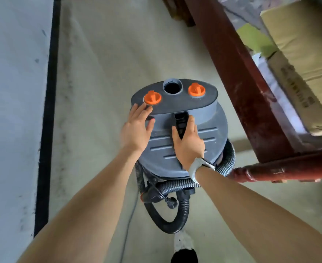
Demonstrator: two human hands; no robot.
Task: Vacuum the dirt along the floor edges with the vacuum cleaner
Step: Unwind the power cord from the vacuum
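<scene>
Both hands' fingers (191, 123) on vacuum cleaner (203, 118) lid

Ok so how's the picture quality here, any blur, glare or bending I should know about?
Head view: soft, even daylight, no hard shadows or glare; the vacuum cleaner and both hands, left hand and right hand, are fairly sharp; the cardboard boxes at right are blurred; the wide lens stretches the forearms and slants the black skirting strip along the wall.
</scene>
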